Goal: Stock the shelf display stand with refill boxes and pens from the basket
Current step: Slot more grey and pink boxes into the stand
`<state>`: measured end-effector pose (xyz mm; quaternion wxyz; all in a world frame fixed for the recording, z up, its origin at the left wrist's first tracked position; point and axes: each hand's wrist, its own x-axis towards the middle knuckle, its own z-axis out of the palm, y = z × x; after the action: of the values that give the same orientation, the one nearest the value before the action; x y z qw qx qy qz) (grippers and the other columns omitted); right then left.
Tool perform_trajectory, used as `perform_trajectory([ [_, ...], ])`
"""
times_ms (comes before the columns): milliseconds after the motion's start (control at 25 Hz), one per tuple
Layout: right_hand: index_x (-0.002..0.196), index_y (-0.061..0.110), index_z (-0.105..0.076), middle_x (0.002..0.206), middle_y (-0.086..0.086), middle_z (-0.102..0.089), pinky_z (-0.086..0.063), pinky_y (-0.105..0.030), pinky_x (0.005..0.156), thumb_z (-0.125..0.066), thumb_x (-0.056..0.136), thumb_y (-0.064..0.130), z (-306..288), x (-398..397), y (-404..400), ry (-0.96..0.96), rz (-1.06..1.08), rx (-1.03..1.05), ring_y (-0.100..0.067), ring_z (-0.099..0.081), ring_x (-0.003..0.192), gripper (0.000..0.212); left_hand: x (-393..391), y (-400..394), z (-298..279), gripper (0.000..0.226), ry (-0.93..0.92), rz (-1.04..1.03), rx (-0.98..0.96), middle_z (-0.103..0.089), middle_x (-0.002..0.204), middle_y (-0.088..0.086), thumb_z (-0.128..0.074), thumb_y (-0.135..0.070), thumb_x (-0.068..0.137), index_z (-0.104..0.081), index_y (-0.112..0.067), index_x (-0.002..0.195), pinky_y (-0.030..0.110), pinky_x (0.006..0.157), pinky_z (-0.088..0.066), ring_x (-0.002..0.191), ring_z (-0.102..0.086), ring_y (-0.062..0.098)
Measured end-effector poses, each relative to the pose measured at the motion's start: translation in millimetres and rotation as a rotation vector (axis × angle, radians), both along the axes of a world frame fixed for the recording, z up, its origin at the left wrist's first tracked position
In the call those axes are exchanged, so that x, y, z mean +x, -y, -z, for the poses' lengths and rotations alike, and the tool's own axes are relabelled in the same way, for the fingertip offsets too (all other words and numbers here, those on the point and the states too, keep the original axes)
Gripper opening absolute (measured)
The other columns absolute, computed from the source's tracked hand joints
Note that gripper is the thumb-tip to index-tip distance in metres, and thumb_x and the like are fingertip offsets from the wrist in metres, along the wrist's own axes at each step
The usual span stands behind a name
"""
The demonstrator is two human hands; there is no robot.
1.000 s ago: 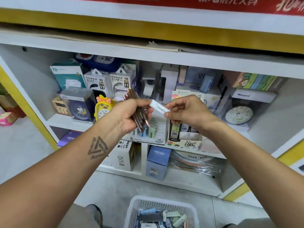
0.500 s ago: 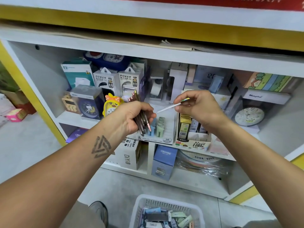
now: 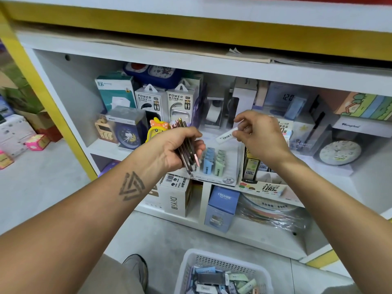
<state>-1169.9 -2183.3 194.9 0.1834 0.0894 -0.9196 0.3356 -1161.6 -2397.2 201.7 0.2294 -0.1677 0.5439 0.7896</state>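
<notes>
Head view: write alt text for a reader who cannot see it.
A person's left hand grips a bundle of slim refill boxes while the right hand pinches one white refill box above a white display stand on a shop shelf. A white basket of more boxes sits on the floor below.

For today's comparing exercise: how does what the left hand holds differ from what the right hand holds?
The left hand grips a bundle of dark slim boxes; the right hand pinches one white box. The bundle stands near upright; the white box lies slanted. Both are slim and held before the display stand.
</notes>
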Motion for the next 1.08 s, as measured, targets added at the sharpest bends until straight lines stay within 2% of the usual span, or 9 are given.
perform_trajectory([
  [120, 0.101, 0.017, -0.070, 0.083, 0.006, -0.066, -0.058, -0.032, 0.078, -0.071, 0.090, 0.012, 5, -8, 11, -0.045, 0.015, -0.004, -0.014, -0.068, 0.078, 0.013, -4, 11, -3, 0.018, 0.001, -0.049, 0.058, -0.066, 0.064, 0.014, -0.061, -0.011, 0.087, -0.063, -0.002, 0.071, 0.028, 0.054, -0.057, 0.053, -0.066, 0.022],
  [280, 0.106, 0.017, -0.067, 0.087, 0.001, -0.066, -0.059, -0.038, 0.078, -0.064, 0.094, 0.011, 16, -19, 27, -0.073, 0.009, 0.025, -0.017, -0.067, 0.079, 0.014, -7, 27, -3, 0.017, -0.006, -0.096, 0.073, -0.070, 0.071, 0.021, -0.050, -0.009, 0.094, -0.060, 0.002, 0.086, 0.037, 0.060, -0.060, 0.062, -0.070, 0.029],
  [480, 0.101, 0.014, -0.061, 0.089, -0.006, -0.066, -0.059, -0.044, 0.074, -0.062, 0.095, 0.009, 33, -30, 46, -0.057, -0.012, 0.173, -0.023, -0.065, 0.081, 0.008, -5, 35, 2, 0.018, 0.011, -0.090, 0.018, -0.071, 0.081, 0.026, -0.046, -0.006, 0.098, -0.056, 0.003, 0.087, 0.043, 0.076, -0.057, 0.078, -0.070, 0.032],
  [680, 0.095, 0.012, -0.064, 0.088, -0.008, -0.067, -0.058, -0.045, 0.076, -0.064, 0.093, 0.005, 43, -34, 57, 0.025, -0.056, 0.241, -0.026, -0.065, 0.082, 0.008, -7, 38, 4, 0.016, 0.018, -0.075, 0.025, -0.071, 0.084, 0.027, -0.046, -0.008, 0.100, -0.056, 0.002, 0.093, 0.043, 0.072, -0.059, 0.077, -0.072, 0.032],
  [880, 0.089, 0.010, -0.063, 0.085, -0.010, -0.067, -0.057, -0.046, 0.072, -0.058, 0.091, -0.004, 44, -35, 57, 0.025, -0.093, 0.304, -0.028, -0.065, 0.081, 0.015, -6, 36, 3, 0.016, 0.011, -0.065, 0.026, -0.068, 0.095, 0.027, -0.045, -0.009, 0.100, -0.055, 0.004, 0.098, 0.044, 0.071, -0.060, 0.076, -0.073, 0.033],
  [960, 0.097, 0.011, -0.069, 0.094, -0.011, -0.070, -0.056, -0.044, 0.078, -0.057, 0.089, -0.007, 45, -36, 61, 0.060, -0.107, 0.380, -0.030, -0.065, 0.088, 0.023, -6, 34, 3, 0.017, 0.004, -0.048, 0.026, -0.066, 0.103, 0.024, -0.045, -0.009, 0.101, -0.056, 0.004, 0.100, 0.045, 0.078, -0.057, 0.087, -0.072, 0.033],
  [1080, 0.127, 0.017, -0.067, 0.127, -0.007, -0.066, -0.051, -0.038, 0.098, -0.057, 0.085, -0.010, 43, -35, 66, 0.164, -0.113, 0.525, -0.028, -0.060, 0.115, 0.051, -6, 30, 2, 0.015, -0.005, -0.032, 0.040, -0.061, 0.102, 0.020, -0.045, -0.009, 0.101, -0.055, 0.002, 0.098, 0.049, 0.084, -0.054, 0.095, -0.069, 0.034],
])
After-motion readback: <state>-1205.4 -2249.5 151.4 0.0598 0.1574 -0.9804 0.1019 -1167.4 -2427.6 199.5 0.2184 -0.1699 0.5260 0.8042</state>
